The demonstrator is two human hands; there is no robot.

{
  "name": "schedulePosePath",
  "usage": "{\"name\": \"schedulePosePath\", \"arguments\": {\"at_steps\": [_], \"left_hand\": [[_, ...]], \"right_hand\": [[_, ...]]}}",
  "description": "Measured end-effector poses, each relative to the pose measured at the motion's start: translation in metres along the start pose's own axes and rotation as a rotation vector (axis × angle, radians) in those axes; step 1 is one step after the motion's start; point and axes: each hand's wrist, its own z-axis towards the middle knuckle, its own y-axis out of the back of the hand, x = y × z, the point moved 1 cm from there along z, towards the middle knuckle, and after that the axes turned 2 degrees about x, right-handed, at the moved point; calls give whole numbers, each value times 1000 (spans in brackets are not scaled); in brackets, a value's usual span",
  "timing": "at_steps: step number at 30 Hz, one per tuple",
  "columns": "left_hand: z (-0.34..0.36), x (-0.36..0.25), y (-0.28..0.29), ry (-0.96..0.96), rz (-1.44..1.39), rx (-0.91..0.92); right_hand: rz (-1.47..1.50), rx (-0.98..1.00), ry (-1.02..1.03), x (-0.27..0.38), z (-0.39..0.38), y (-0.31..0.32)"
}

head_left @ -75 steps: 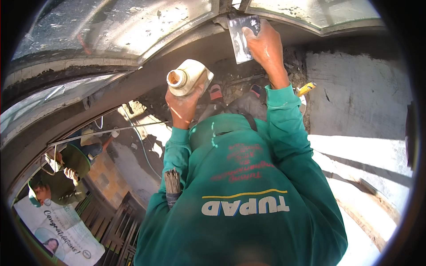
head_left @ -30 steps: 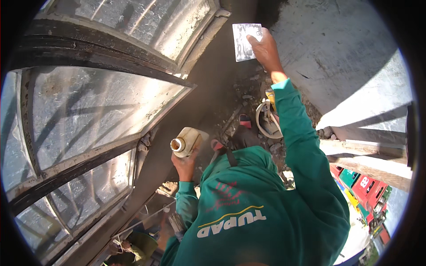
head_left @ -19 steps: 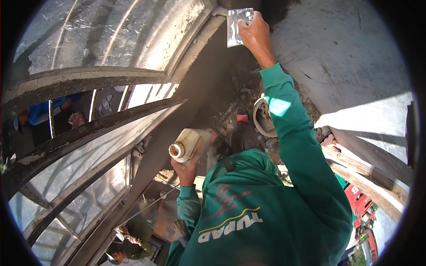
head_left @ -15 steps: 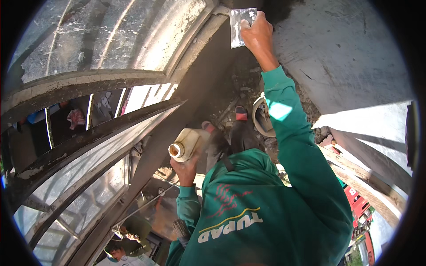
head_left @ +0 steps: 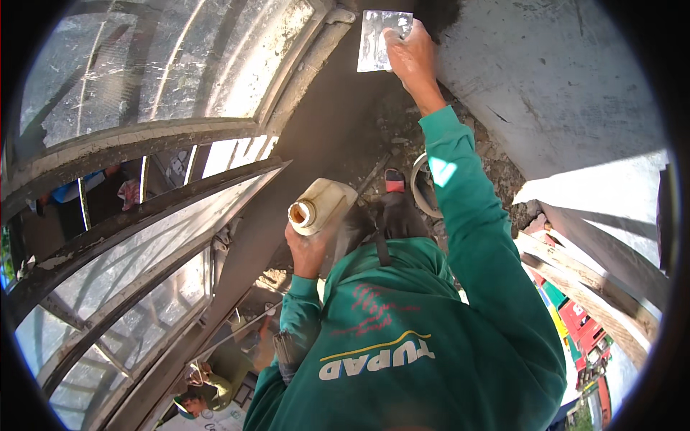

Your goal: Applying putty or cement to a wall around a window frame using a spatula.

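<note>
The left hand [head_left: 307, 250] is wrapped around a pale bottle [head_left: 329, 204] near the middle of the frame. Its uncapped mouth faces lower left, so more tilting could spill the contents – how much is inside, I cannot tell. At the upper centre, the right hand [head_left: 414, 56] pinches a flat plate [head_left: 373, 44], thumb on top; a weak pinch might let it slip, or its corner might knock the window frame [head_left: 305, 72]. The fingers behind the plate are hidden – and the sleeve [head_left: 467, 197] covers part of a round tub [head_left: 415, 188].
</note>
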Motion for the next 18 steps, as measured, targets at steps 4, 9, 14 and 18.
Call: {"name": "schedulePosePath", "arguments": {"at_steps": [4,9,14,18], "left_hand": [[1,-10,-5,21,1,10],[0,-6,-6,41,35,-35],[2,-1,-9,58,8,-14],[7,3,-7,39,76,10]], "right_hand": [[-96,16,81,1,3,-8],[-2,150,-81,11,-3,-10],[155,51,-133,5,-5,-5],[139,-7,-101,-1,-7,-14]]}}
